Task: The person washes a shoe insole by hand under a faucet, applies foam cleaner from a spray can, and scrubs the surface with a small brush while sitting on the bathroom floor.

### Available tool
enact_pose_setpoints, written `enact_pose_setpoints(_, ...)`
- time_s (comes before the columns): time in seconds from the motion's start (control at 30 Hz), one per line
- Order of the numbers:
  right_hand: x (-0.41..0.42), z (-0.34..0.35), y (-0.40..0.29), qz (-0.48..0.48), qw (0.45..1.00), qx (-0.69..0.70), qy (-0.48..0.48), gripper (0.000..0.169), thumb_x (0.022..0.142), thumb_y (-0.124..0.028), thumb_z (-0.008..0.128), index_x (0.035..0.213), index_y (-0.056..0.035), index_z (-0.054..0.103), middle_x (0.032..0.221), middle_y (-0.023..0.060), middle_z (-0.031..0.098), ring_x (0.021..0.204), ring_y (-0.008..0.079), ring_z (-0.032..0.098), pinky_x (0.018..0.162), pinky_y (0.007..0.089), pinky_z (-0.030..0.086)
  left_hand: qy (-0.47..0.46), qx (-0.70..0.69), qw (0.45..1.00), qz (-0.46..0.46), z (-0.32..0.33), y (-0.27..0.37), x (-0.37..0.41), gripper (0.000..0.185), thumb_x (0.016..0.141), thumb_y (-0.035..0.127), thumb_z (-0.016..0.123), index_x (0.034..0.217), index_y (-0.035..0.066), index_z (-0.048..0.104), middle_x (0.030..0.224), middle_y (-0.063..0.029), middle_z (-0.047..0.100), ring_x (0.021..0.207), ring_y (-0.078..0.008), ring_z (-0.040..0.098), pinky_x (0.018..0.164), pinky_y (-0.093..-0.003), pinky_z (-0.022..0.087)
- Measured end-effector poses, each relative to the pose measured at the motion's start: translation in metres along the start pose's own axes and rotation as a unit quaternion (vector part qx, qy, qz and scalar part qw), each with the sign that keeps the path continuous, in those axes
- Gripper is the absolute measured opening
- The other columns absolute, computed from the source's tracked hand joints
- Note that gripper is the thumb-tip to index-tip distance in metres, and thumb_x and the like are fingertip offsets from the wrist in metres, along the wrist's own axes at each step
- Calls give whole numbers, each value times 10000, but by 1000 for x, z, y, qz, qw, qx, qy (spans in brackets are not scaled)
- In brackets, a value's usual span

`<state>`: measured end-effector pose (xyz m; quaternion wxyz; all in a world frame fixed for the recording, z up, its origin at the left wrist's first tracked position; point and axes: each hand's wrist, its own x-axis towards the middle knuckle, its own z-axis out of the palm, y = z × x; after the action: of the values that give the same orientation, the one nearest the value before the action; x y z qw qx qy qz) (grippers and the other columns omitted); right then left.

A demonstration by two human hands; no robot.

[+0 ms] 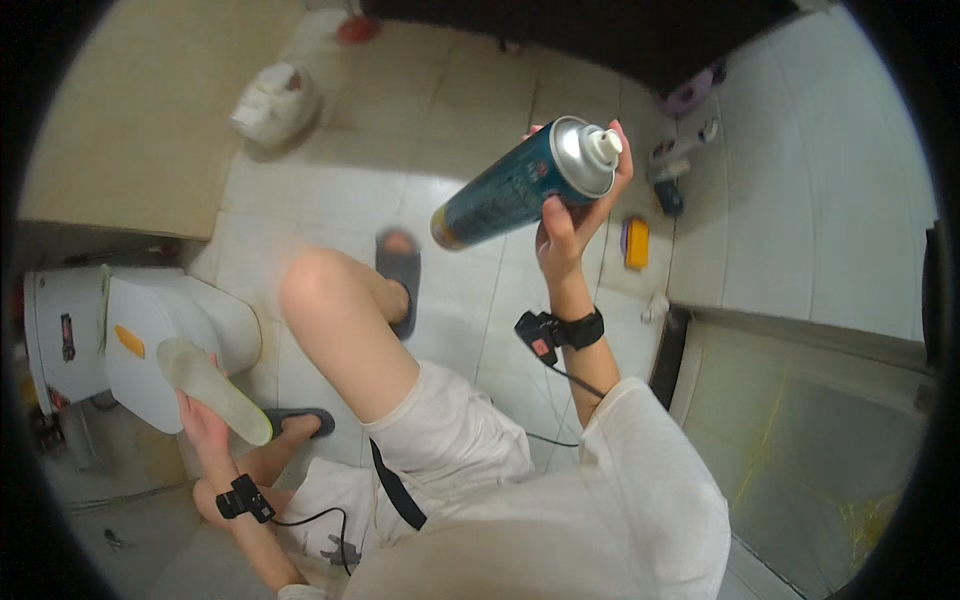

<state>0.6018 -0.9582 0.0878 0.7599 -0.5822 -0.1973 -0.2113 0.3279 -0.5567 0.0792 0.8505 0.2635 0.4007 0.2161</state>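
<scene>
My right hand [574, 217] is wrapped around a teal aerosol spray can [502, 184] below its silver top. The can leans, its white nozzle to the upper right, over the tiled floor; part of the fingers is hidden behind it. At the lower left, my left hand [202, 427] holds a pale shoe insole [214, 390] with a yellow-green edge. That insole is above the edge of a white lidded bin or stool [146, 375], on which lies a small orange item [130, 341]. Both wrists carry black strapped devices with cables.
A tied white plastic bag [275, 105] stands on the floor at the upper left. An orange block, perhaps a brush or sponge [636, 244], lies right of my right hand. Bottles [667, 196] stand by the pale panel at the right. My feet wear dark slippers [405, 281].
</scene>
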Motion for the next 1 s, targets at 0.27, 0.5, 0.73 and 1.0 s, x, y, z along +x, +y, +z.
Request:
enact_pose_setpoints(0.27, 48, 91, -94, -162, 957, -45, -238, 853, 712, -140, 667, 1407, -108, 174, 1218, 159, 470, 1067, 253, 525, 894, 375, 439, -182, 160, 963, 120, -12, 2, 2, 493, 963, 369, 282, 1364, 85, 271, 1355, -113, 369, 1211, -320, 401, 948, -462, 369)
enact_pose_setpoints(0.5, 13, 129, -98, -68, 884, -48, -460, 744, 776, -248, 661, 1395, -196, 252, 1116, 158, 533, 945, 269, 588, 826, 400, 493, -174, 12, 978, 114, 48, -27, -50, 535, 957, 421, 241, 1347, 56, 278, 1334, -134, 385, 1193, -350, 425, 957, -481, 376)
enact_pose_setpoints(0.73, -2, 134, -97, 57, 869, 33, -490, 674, 796, -207, 648, 1359, -167, 279, 1203, 114, 439, 1013, 194, 506, 867, 336, 432, -246, -1, 968, 59, 100, -81, -69, 599, 944, 487, 199, 1357, 56, 255, 1327, -135, 396, 1194, -300, 438, 976, -422, 374)
enact_pose_setpoints(1.0, -9, 138, -90, 50, 847, 54, -527, 701, 749, -208, 677, 1343, -106, 320, 1062, 126, 549, 933, 186, 548, 842, 319, 436, -244, 40, 967, 55, 138, -90, -100, 625, 930, 535, 173, 1315, 71, 337, 1256, -122, 478, 1063, -215, 514, 944, -358, 392)
